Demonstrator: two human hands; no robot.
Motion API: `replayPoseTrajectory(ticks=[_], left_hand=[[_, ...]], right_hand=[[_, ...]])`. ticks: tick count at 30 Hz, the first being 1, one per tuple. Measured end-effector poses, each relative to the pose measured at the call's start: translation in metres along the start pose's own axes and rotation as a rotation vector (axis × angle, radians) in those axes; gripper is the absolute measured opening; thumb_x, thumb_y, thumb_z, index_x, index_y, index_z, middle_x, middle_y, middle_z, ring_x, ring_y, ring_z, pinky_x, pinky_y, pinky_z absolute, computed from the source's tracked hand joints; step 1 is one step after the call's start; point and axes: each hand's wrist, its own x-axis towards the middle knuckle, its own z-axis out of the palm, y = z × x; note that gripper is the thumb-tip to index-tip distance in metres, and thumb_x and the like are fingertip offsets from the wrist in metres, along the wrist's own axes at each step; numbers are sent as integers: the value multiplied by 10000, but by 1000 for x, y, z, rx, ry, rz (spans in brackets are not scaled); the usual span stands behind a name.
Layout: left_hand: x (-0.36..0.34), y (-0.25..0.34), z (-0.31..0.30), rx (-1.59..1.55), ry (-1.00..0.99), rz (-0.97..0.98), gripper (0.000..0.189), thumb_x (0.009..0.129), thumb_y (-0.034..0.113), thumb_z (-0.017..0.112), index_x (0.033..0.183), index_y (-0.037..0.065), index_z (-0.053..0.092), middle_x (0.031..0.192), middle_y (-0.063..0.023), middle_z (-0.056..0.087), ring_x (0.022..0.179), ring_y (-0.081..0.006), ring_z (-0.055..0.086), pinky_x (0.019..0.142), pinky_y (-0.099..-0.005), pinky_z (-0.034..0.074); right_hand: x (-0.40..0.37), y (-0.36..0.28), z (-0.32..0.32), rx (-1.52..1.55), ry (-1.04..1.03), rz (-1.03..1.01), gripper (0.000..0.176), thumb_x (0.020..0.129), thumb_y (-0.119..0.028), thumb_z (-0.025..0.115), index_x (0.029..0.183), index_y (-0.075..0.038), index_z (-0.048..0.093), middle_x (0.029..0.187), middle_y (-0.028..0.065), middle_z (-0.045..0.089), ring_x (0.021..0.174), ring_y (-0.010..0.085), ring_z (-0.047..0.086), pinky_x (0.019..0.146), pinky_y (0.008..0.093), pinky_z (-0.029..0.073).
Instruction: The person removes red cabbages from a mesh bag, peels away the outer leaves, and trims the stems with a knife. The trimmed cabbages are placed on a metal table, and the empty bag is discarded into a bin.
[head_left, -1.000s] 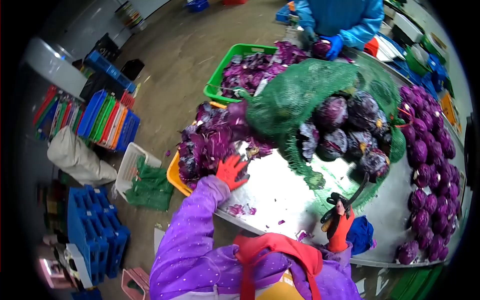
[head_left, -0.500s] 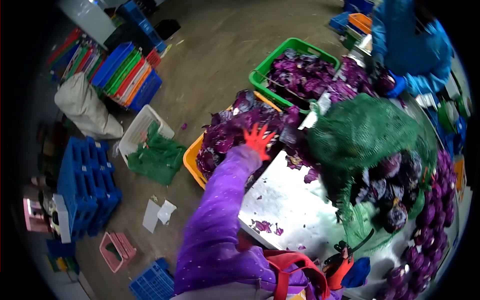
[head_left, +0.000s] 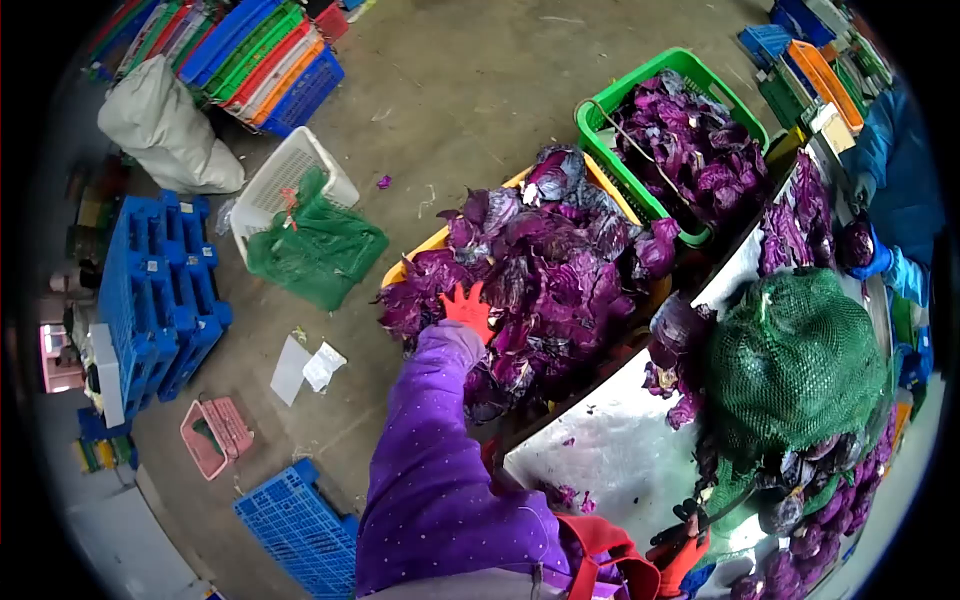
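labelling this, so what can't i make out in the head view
Head view: bottom of the yellow crate, hidden by purple leaves.
Head view: most contents of the green net bag, obscured by mesh.
Head view: finger placement of the right hand, too small and dark.
Head view: part of the other person, lost at the dark right edge.

Table point(head_left: 600, 450): smooth sheet metal, glossy, with bright reflections. Loose cabbage leaves point(head_left: 560, 270): crinkled, thin, with a faint waxy sheen. Green net sack point(head_left: 795, 360): open-weave plastic mesh, rough in texture. Green crate point(head_left: 630, 84) and yellow crate point(head_left: 420, 250): moulded plastic, smooth rims. White basket point(head_left: 285, 165): perforated plastic, matt. Pale sack point(head_left: 165, 130): woven, creased, matt. Standing blue pallets point(head_left: 150, 300): rigid plastic. Dotted purple sleeve point(head_left: 440, 480): soft cloth, matt. Left glove point(head_left: 467, 312): matt, its material not distinguishable. Blue sleeve of the second person point(head_left: 905, 275): smooth, lightly glossy, plastic-like. Floor point(head_left: 450, 80): dull, concrete-like, unpolished.
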Motion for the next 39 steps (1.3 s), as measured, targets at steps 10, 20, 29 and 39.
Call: replayPoseTrajectory(ticks=[10,20,29,39], left_hand=[[44,-19,27,-98,172,84,725,696,313,705,1383,255,480,1469,-49,323,1154,-373,446,962,-554,399],[5,48,-94,-918,611,489,621,765,96,733,1333,27,494,1330,-161,520,1220,-292,508,1046,-385,393],[-262,426,-165,-1403,-617,1129,436,879,34,606,1300,-31,514,1152,-112,636,1038,-186,607,937,-302,466],[-294,616,-29,-1401,-1098,410,546,883,575,556,1377,370,446,1405,44,491,1253,-254,493,948,-612,344]], right_hand=[[-55,27,5,120,-97,84,304,887,-200,627,1111,6,642,910,54,684,681,93,543,629,244,438],[-44,57,-65,518,-419,199,398,904,-289,623,1168,8,606,952,74,672,857,140,615,764,272,484],[58,18,-214,830,131,-239,228,893,-281,649,983,-78,595,634,-14,528,467,88,473,425,268,381],[136,111,-283,737,464,-140,396,883,-251,638,1213,-47,561,658,14,537,415,100,435,395,258,350]])
